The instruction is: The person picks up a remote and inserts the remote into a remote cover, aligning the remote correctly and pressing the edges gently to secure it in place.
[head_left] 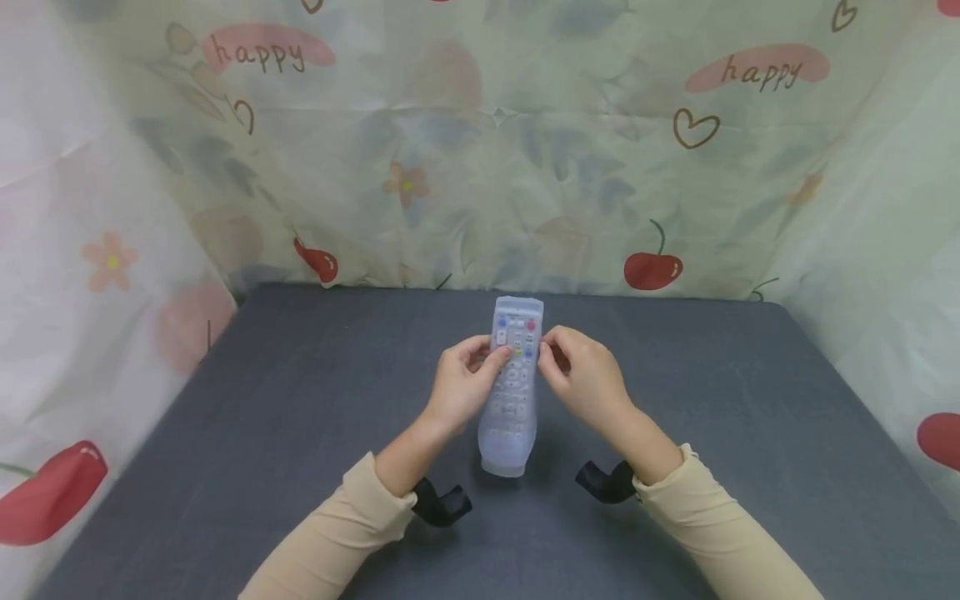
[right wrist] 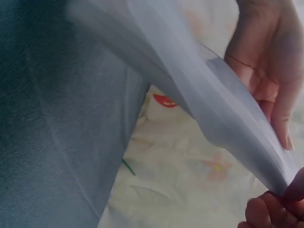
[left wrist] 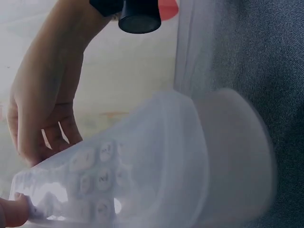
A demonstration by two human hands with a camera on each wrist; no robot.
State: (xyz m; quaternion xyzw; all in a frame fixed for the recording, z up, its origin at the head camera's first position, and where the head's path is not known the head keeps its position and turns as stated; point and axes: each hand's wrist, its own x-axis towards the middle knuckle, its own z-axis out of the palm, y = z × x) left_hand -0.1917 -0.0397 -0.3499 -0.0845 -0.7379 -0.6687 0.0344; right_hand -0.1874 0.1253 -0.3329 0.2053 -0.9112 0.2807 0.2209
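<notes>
A pale remote control (head_left: 510, 400) in a translucent cover (left wrist: 166, 152) is held above the table, its long side pointing away from me. My left hand (head_left: 461, 379) grips its left edge, the thumb (left wrist: 14, 211) lying on the button face. At the right edge, near the far end, my right hand (head_left: 588, 371) pinches with thumb and bent fingers (right wrist: 268, 211). Coloured buttons show through the cover near the far end. At the near end, a smooth whitish section (left wrist: 237, 152) extends past the cover's rim.
A dark grey cloth-covered table (head_left: 300, 400) lies beneath both hands. Patterned fabric (head_left: 480, 192) with cherries and flowers hangs behind it and along both sides. Black curved pieces (head_left: 442, 504) stick out at both wrists by the beige sleeves (head_left: 337, 525).
</notes>
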